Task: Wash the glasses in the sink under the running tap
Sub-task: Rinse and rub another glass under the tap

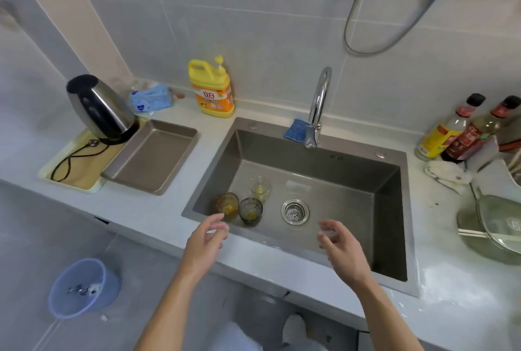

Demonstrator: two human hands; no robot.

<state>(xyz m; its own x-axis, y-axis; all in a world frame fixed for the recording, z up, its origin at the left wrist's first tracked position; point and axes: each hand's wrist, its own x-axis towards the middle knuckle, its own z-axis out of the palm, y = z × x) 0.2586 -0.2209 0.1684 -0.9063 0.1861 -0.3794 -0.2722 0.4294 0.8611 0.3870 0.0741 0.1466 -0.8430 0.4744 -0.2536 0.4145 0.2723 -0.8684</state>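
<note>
Three glasses stand upright in the front left of the steel sink (pixel 389 209): an amber glass (pixel 227 206), a dark grey glass (pixel 250 211) and a clear glass (pixel 260 189) behind them, each with yellowish residue. My left hand (pixel 205 243) hovers over the sink's front rim just below the amber glass, fingers loosely curled, holding nothing. My right hand (pixel 342 247) hovers over the front of the basin, right of the drain strainer (pixel 295 211), also holding nothing. The chrome tap (pixel 318 108) stands behind the basin; no water stream is visible.
A yellow detergent bottle (pixel 211 88) and a blue brush (pixel 296 130) sit behind the sink. A metal tray (pixel 152 156) and a kettle (pixel 98 108) lie to the left. Sauce bottles (pixel 462 130) and a glass lid (pixel 496 226) are on the right counter. A blue bin (pixel 81 285) stands on the floor.
</note>
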